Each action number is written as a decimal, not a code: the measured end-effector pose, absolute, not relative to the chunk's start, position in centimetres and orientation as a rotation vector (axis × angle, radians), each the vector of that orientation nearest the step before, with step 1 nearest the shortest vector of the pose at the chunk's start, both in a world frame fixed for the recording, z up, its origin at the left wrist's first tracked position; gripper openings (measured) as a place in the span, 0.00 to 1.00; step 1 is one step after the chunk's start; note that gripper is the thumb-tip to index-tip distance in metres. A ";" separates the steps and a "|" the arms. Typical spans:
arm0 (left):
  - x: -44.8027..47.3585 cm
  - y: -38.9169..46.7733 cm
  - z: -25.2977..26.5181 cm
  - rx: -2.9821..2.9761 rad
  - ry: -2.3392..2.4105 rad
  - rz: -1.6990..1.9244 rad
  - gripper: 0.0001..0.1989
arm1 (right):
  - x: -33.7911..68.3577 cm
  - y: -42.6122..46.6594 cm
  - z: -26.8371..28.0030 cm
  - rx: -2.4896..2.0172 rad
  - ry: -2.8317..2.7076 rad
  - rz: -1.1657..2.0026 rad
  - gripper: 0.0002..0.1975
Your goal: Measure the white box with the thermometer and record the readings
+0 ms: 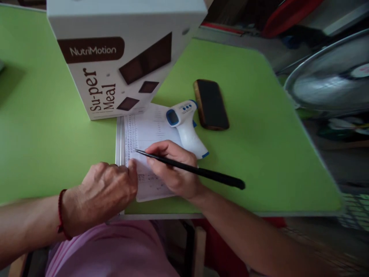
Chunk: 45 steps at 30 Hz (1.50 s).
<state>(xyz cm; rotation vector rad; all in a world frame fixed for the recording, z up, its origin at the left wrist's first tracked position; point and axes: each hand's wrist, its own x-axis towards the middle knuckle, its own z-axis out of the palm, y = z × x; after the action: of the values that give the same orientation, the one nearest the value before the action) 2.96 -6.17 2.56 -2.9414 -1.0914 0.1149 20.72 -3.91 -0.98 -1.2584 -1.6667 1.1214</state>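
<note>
My right hand pinches a long black pen between thumb and fingers. Its silver tip is at the handwritten sheet of paper, on the left-hand columns of writing. Curled closed, my left hand rests at the left edge of the sheet, thumb touching the page; the undersides of its fingers are hidden. A white and blue infrared thermometer lies across the right part of the sheet, just beyond my right hand. The far end of the paper runs up to the box.
A tall white NutriMotion box stands at the back left of the green table. A dark phone lies right of the thermometer. Past the table's right edge is a round metallic fan-like object.
</note>
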 end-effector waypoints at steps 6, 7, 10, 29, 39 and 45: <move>3.2 -6.1 2.8 -2.940 -1.120 0.144 0.14 | 20.1 -3.8 -1.3 -1.428 -1.710 0.868 0.04; 3.2 -6.1 2.9 -2.950 -1.121 0.145 0.13 | 20.1 -3.9 -1.4 -1.427 -1.727 0.854 0.05; 3.3 -5.9 3.1 -2.996 -1.118 0.193 0.13 | 20.2 -3.9 -1.6 -1.407 -1.780 0.881 0.06; 3.4 -5.9 3.1 -3.045 -1.148 0.236 0.14 | 19.8 -3.8 -1.3 -1.423 -1.822 0.931 0.08; 3.4 -6.0 2.8 -3.014 -1.127 0.161 0.14 | 19.9 -3.8 -1.1 -1.409 -1.826 0.950 0.07; 3.2 -6.0 2.8 -2.996 -1.087 0.146 0.16 | 20.0 -3.8 -1.3 -1.389 -1.851 0.887 0.06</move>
<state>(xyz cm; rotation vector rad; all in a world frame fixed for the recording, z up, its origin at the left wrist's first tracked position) 3.22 -6.03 2.79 -2.9958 -1.0866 0.1457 20.01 -3.78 -1.29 -1.3893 -1.8508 0.8866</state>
